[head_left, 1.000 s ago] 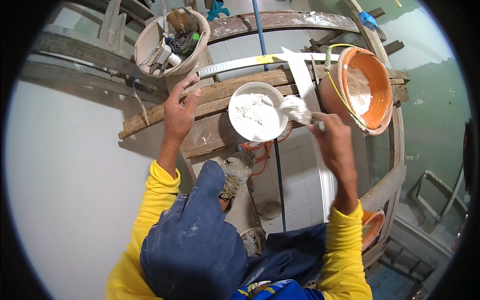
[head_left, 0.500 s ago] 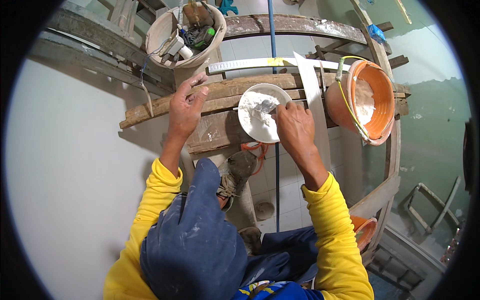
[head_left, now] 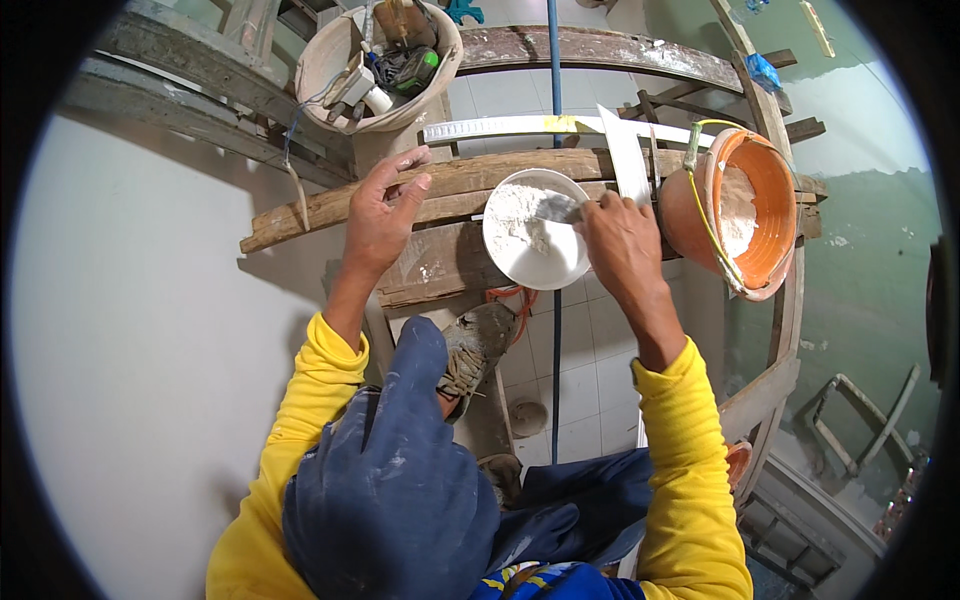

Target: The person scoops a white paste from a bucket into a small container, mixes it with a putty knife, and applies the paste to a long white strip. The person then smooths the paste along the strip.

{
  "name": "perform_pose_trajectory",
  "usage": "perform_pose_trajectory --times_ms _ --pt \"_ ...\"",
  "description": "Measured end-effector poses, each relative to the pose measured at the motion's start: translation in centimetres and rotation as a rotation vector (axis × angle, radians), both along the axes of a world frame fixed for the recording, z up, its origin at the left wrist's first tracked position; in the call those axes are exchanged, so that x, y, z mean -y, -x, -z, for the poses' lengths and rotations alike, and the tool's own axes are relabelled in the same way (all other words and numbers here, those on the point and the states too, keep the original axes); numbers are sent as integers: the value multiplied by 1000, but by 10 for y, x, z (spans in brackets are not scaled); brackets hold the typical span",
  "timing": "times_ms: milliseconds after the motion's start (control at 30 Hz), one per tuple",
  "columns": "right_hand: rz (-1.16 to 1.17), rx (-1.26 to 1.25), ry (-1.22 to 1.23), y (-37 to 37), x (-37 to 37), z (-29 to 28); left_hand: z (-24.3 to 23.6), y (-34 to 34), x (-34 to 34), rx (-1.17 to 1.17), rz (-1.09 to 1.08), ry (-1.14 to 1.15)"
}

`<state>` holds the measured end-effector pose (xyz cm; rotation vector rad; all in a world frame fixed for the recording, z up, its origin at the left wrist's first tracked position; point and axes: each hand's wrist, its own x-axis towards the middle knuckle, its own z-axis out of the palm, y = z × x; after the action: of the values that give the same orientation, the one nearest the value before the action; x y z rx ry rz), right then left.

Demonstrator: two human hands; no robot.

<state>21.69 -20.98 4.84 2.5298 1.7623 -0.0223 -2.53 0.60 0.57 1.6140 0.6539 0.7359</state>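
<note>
A white bowl (head_left: 550, 273) of white powder (head_left: 515, 215) rests on the wooden planks in front of me. My right hand (head_left: 628, 245) is closed over the bowl's right rim, gripping a putty knife (head_left: 557, 208). Its flat metal blade lies over the powder, while the handle is hidden in my fist. To the left of the bowl, my left hand (head_left: 382, 222) is held up above the planks with fingers curved and apart, holding nothing.
An orange bucket (head_left: 708, 195) with white material inside leans right of the bowl. A pale flat strip (head_left: 625, 150) stands between them. Behind to the left, a dusty bucket (head_left: 325, 65) holds tools. Rough planks (head_left: 440, 262) span the scaffold; a white wall (head_left: 150, 330) rises at left.
My right hand and the putty knife have shifted right, toward the bowl's right rim. The left hand keeps its pose. The whole view has moved slightly.
</note>
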Motion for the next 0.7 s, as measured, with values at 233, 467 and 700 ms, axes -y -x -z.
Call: perform_pose_trajectory --times_ms 233,467,700 --pt "347 -474 -190 -30 79 -108 -3 -19 3 -90 19 -58" --pt "503 288 -70 -159 165 -138 0 -45 13 -54 99 -44" --pt "473 545 216 -242 140 -39 -4 -66 22 -101 225 -44"
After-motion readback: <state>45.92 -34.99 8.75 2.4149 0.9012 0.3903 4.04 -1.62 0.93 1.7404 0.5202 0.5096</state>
